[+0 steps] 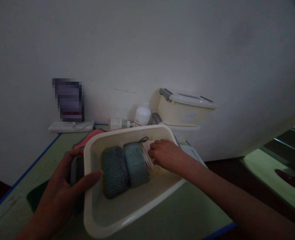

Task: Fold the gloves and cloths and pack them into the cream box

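A cream plastic storage box (134,213) is tilted toward me above the table. My left hand (64,186) grips its left wall, thumb inside the rim and fingers outside. Two teal woven scrubbing sponges lie side by side in the box, a left sponge (113,171) and a right sponge (136,165) with a dark hanging loop. Inside the box's right end, my right hand (165,153) has its fingers curled on a white item (148,155) with cord-like strands. Its exact kind is partly hidden by the fingers.
Behind the box stand a white bottle (142,115) and a clear bottle lying down (117,123). Two lidded boxes (185,108) are stacked at the back right. A pink cloth (91,137) and a white power strip (71,126) are at the left of the green table (47,150).
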`<state>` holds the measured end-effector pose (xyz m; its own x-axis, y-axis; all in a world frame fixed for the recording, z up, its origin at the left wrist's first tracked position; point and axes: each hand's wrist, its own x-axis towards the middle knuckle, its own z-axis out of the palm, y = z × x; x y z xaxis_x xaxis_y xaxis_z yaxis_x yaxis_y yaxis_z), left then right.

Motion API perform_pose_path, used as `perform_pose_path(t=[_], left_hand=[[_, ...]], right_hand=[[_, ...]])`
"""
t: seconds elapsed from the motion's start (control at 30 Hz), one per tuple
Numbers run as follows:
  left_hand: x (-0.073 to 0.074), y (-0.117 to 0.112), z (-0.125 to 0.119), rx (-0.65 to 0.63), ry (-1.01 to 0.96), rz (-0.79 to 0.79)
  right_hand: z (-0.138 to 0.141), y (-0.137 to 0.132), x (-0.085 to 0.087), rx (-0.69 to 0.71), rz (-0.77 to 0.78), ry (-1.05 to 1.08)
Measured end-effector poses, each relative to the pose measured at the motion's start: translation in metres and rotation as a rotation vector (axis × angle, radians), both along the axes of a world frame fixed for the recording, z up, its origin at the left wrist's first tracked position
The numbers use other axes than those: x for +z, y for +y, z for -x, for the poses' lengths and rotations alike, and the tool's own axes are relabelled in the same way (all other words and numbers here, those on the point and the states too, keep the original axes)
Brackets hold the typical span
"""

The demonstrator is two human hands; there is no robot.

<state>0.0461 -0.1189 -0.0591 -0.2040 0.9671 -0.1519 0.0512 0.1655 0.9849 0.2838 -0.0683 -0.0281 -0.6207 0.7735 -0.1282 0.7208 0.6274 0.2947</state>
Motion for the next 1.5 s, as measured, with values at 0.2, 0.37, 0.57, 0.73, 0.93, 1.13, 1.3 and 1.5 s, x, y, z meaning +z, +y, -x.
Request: perform_pose_path(t=[0.2, 0.37, 0.57, 0.73, 0.93, 1.13, 1.3, 1.5], left_hand=[[0.003, -0.001, -0.001, -0.009, 0.005, -0.001], [0.001, 0.0, 0.001, -0.029, -0.022, 0.016], [0.0, 0.0, 0.0, -0.052, -0.004, -0.018], [0.002, 0.0, -0.002, -0.059, -0.002, -0.043], [0.001, 0.0, 0.0, -0.055, -0.02, -0.01], [0.002, 0.0, 0.0, -0.057, 0.017, -0.001], [0.0, 0.003, 0.001, -0.052, -0.048, 0.027], [0.003, 0.001, 0.0, -0.052, -0.034, 0.031]], right_hand=[[0.001, -0.007, -0.015, -0.011, 0.091, -0.014], [0.001, -0.01, -0.002, -0.084, 0.033, 0.01], [0.007, -0.005, -0.008, -0.153, -0.028, 0.011], [0.006, -0.005, -0.021, -0.159, -0.081, 0.021], [0.003, -0.007, -0.012, -0.125, -0.099, 0.033], [0.003, -0.004, -0.012, -0.125, -0.061, 0.048], [0.004, -0.007, -0.014, -0.139, 0.002, 0.045], [0.005, -0.004, 0.0, -0.215, -0.038, 0.039]])
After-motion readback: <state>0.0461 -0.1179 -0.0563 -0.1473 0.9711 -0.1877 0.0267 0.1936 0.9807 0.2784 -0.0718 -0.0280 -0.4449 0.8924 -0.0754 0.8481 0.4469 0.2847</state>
